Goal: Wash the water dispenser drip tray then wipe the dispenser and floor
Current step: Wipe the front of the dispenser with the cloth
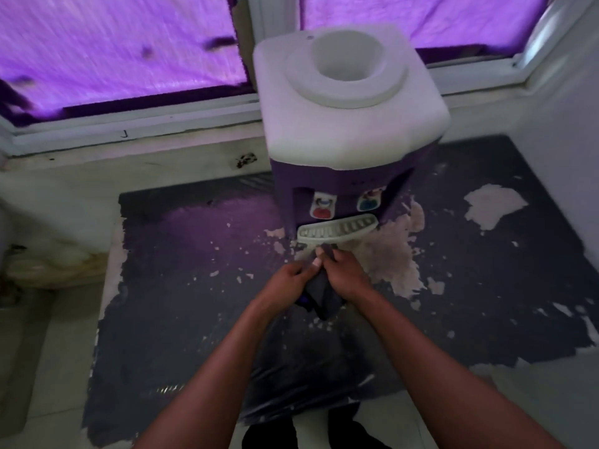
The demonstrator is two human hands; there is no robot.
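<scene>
Both hands sit close together, low in front of the dispenser in the head view. Left hand and right hand each have fingers curled round a dark cloth, bunched between them with the loose end hanging down toward the person. The cloth's top end reaches the front edge of the drip tray; can't tell if it actually touches. The pale grey slotted drip tray is seated at the dispenser's front, just under the red tap and blue tap. The dispenser has a white top with an open bottle well and a purple body, and stands upright on the floor. The floor is dark painted with pale peeled patches, most of them right of the tray. Purple-lit windows are behind. Motion blur throughout.
</scene>
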